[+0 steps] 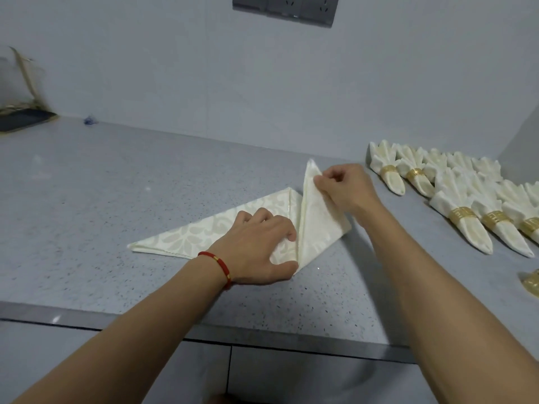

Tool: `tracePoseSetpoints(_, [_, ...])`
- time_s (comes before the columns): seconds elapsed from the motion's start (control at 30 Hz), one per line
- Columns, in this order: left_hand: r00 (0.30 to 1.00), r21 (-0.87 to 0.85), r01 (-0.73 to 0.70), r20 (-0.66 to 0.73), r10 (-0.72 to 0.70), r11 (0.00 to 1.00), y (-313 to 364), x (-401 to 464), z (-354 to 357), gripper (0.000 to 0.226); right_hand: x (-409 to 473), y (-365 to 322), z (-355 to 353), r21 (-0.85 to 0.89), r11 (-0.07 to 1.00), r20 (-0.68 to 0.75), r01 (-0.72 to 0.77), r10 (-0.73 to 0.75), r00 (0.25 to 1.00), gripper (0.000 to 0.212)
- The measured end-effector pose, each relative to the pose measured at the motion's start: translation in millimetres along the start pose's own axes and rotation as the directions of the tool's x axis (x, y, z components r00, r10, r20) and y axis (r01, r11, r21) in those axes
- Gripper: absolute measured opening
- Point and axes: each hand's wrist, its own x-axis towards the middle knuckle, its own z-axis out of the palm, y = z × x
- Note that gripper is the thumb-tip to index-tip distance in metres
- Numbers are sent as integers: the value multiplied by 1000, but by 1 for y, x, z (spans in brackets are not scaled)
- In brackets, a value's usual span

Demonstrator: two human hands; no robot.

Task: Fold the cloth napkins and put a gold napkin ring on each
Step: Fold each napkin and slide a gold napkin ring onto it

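Napkin (pixel 186 237): cream cloth with a pale leaf pattern, folded to a long triangle, lying flat near the middle of the grey speckled counter (pixel 87 199); right corner lifted and turned up toward the apex.

Left hand (pixel 259 246): palm down on the napkin's middle, fingers fairly straight, thumb tip at the fold line, pressing the cloth to the counter (red cord bracelet (pixel 217 265) on the wrist).

Right hand (pixel 347 188): fingers curled, thumb and fingertips pinching the raised corner of the napkin, held just above the cloth.

Finished napkins (pixel 455 199): two rows at the right side of the counter, well apart from the working napkin, each fanned at the top and banded with a gold ring (pixel 462 215).

Loose gold rings (pixel 532 282): at the right edge, near the front row (count cannot be told; partly cut off).

Wall sockets (pixel 285 8): grey panel, top of wall.

Dark flat item with a pale bag (pixel 20 112): far left, blurred.
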Motion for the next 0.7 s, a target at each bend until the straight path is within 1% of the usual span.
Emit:
tracePoseSetpoints(0.07, [1000,-22,11,-17,-12,1000,0,-1,0,52,8,7,19,-146,989,20,1,2,1000,17])
tracePoseSetpoints(0.13, [999,-53,13,-37,-15,999,1,-2,-1,54,13,16,35,-183,983,33,-23,30,999,19])
tracePoseSetpoints(0.2, [999,-44,-6,-35,5,999,2,-2,-2,54,15,23,46,-198,979,17,-53,57,998,21])
tracePoseSetpoints(0.33, [999,11,-30,20,29,1000,1,-2,-2,50,12,31,60,-286,957,-2,-41,42,999,16])
tracePoseSetpoints(0.47, [999,-30,-27,32,28,999,2,-2,-3,50,12,33,67,-417,909,-17,16,-25,1000,13])
tracePoseSetpoints(0.6, [1000,-80,-2,23,4,997,3,-2,-4,46,11,28,69,-542,833,-57,111,-168,984,16])
tracePoseSetpoints(0.63, [1000,-75,0,20,1,997,3,-1,-3,45,12,27,69,-547,826,-65,134,-201,977,17])
tracePoseSetpoints(0.7, [1000,-42,-4,16,4,999,3,-1,-2,43,15,27,72,-508,849,-59,144,-201,978,17])
